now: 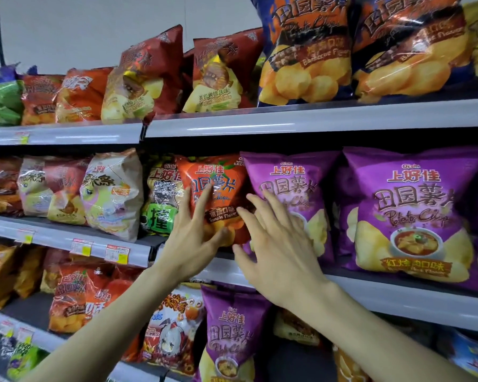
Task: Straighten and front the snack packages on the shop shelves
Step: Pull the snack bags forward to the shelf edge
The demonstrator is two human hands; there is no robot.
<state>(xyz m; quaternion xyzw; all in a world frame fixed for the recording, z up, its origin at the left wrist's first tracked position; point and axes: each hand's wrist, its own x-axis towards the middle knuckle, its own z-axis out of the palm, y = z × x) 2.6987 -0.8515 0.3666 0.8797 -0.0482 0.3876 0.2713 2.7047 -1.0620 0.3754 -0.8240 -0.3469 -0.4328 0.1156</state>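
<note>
Left hand [193,241] splayed on orange bag [218,177], right hand [276,252] splayed over edge of abutting purple bag [287,172].

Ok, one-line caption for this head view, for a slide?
Left hand rests on the orange tomato-flavour crisp bag, right hand spread over the neighbouring purple crisp bag.
</note>
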